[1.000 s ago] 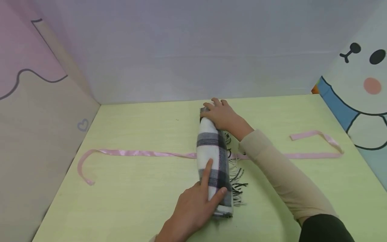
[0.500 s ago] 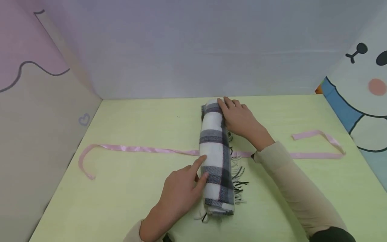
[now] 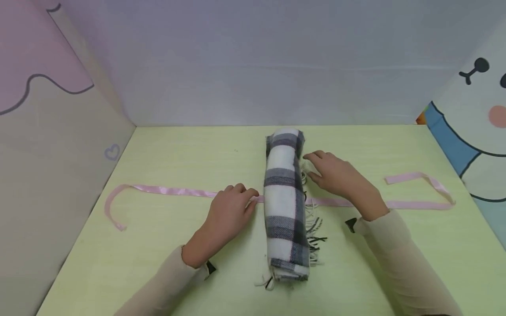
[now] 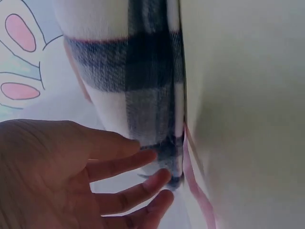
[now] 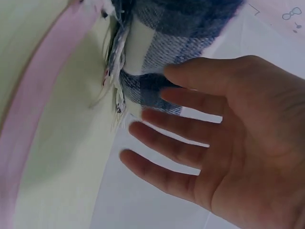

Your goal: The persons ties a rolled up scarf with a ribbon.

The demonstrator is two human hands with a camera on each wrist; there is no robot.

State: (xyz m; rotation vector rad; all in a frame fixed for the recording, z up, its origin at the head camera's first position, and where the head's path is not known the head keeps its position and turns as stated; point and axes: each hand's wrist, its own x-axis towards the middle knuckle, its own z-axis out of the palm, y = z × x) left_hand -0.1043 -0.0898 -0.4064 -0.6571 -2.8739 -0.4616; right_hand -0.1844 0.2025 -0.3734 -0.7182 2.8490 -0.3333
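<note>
A rolled plaid scarf (image 3: 281, 199) in white, grey and navy lies lengthwise on the table, its fringe (image 3: 315, 239) spread along the right side. Beneath it runs a pink ribbon (image 3: 164, 190), reaching out to both sides. My left hand (image 3: 228, 213) is over the ribbon just left of the roll; in the left wrist view its fingers (image 4: 126, 198) are loosely bent, with the ribbon (image 4: 193, 179) beyond their tips. Right of the roll, my right hand (image 3: 341, 177) hovers with fingers spread and holds nothing. The right wrist view shows that hand (image 5: 228, 138) beside the scarf (image 5: 167, 52).
The pale yellow-green table (image 3: 189, 272) ends at a plain greyish wall (image 3: 253, 87) behind. Printed panels stand at both sides, the right one with a cartoon face (image 3: 474, 105). The ribbon's left end curls near the table's left edge; its right end folds back.
Both hands have come off the scarf. The left moved left and up to the ribbon; the right drew back to the right and down. The scarf roll stays on the ribbon.
</note>
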